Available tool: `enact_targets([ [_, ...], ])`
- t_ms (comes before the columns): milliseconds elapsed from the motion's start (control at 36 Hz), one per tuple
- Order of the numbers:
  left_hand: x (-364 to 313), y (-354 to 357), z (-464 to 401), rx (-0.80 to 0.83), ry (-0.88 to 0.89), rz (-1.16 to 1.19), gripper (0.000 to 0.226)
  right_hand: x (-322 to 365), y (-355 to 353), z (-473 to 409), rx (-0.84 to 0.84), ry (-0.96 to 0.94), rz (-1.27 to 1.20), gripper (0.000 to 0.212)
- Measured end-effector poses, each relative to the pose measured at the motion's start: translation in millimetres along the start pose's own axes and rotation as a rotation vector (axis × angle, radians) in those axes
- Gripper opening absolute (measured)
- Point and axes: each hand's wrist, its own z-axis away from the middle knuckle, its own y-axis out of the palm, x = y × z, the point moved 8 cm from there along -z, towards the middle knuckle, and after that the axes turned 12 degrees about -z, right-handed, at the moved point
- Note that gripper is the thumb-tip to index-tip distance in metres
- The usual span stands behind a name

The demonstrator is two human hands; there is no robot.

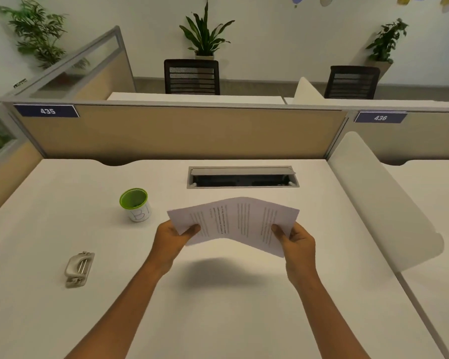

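Observation:
A printed sheet of paper hangs above the white desk, bowed upward in the middle and casting a shadow below. My left hand pinches its left edge, thumb on top. My right hand pinches its right edge the same way. Whether it is one sheet or several stacked together cannot be told.
A green-rimmed white cup stands left of the paper. A grey hole punch lies nearer the front left. An open cable tray sits at the back. A beige partition closes the rear; a white divider bounds the right side.

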Motion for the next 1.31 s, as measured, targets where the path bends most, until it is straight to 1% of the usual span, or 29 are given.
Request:
enact_targets([
  [83, 8.7, 5.6, 1.9, -0.090, -0.010, -0.053, 0.020, -15.5, -3.9, 1.2, -0.023, 0.021, 0.015, 0.016],
  [139, 14.6, 10.8, 6.8, -0.111, 0.012, -0.072, 0.020, -28.4, -7.4, 2.1, -0.045, 0.049, 0.037, 0.018],
  [194, 25.3, 17.6, 14.0, -0.097, 0.010, -0.090, 0.024, -44.5, -9.3, 5.3, -0.058, 0.086, 0.084, 0.019],
  [250, 44.5, 29.8, 17.3, -0.066, -0.038, -0.107, 0.026, -63.8, -14.9, 7.9, -0.066, 0.126, 0.131, 0.022],
  [333, 59.5, 30.3, 22.7, -0.079, -0.084, -0.137, 0.027, -80.9, -19.1, 15.7, -0.083, 0.157, 0.167, 0.021],
  [417, 60.0, 26.8, 21.0, -0.089, -0.071, -0.156, 0.030, -82.5, -21.3, 16.8, -0.108, 0.148, 0.170, 0.021],
  [500, 63.1, 26.9, 18.3, -0.049, -0.072, -0.207, 0.035, -85.1, -18.3, 18.4, -0.099, 0.163, 0.191, 0.021],
  [583, 61.4, 23.4, 14.2, -0.043, -0.059, -0.253, 0.035, -84.1, -18.2, 15.9, -0.096, 0.156, 0.202, 0.025],
  [639, 49.4, 19.7, 10.0, -0.042, 0.014, -0.322, 0.031, -72.8, -18.2, 10.4, -0.092, 0.088, 0.221, 0.037],
  [694, 33.2, 17.5, 6.1, -0.002, 0.101, -0.404, 0.023, -54.6, -16.5, 4.8, -0.091, -0.012, 0.318, 0.069],
  [722, 23.0, 17.4, 4.9, 0.032, 0.154, -0.442, 0.021, -43.9, -14.4, 2.0, -0.094, -0.067, 0.377, 0.086],
  [750, 12.1, 18.3, 3.7, 0.067, 0.217, -0.483, 0.023, -32.0, -10.3, -1.2, -0.086, -0.126, 0.426, 0.098],
  [778, 1.6, 20.0, 2.2, 0.102, 0.279, -0.532, 0.024, -20.4, -3.5, -4.8, -0.056, -0.176, 0.463, 0.105],
  [806, -8.1, 22.0, 0.5, 0.134, 0.329, -0.581, 0.024, -10.2, 5.6, -9.1, -0.002, -0.211, 0.495, 0.108],
  [861, -27.7, 25.3, -3.3, 0.171, 0.404, -0.650, 0.026, 5.9, 26.9, -15.9, 0.139, -0.266, 0.600, 0.104],
  [917, -46.2, 29.8, -5.7, 0.207, 0.460, -0.686, 0.028, 14.2, 49.5, -17.4, 0.274, -0.323, 0.725, 0.094],
  [972, -64.9, 34.8, -4.6, 0.243, 0.520, -0.712, 0.029, 16.6, 67.4, -17.2, 0.361, -0.314, 0.748, 0.082],
  [1000, -72.5, 37.2, -4.3, 0.252, 0.549, -0.722, 0.028, 17.2, 72.2, -17.3, 0.374, -0.297, 0.746, 0.074],
  [1056, -87.2, 37.3, -5.1, 0.243, 0.613, -0.746, 0.028, 24.6, 79.0, -16.8, 0.386, -0.326, 0.744, 0.051],
  [1111, -99.4, 33.0, -6.3, 0.207, 0.675, -0.755, 0.029, 32.7, 80.9, -15.4, 0.406, -0.376, 0.684, 0.026],
  [1139, -103.5, 29.2, -7.7, 0.189, 0.690, -0.747, 0.028, 34.4, 78.4, -15.8, 0.398, -0.375, 0.648, 0.020],
  [1222, -106.7, 12.6, -15.1, 0.134, 0.662, -0.671, 0.021, 32.1, 67.0, -18.9, 0.337, -0.268, 0.525, 0.018],
  [1306, -94.9, -12.7, -23.0, 0.051, 0.521, -0.494, 0.013, 28.9, 59.2, -16.6, 0.293, -0.163, 0.385, 0.019],
])
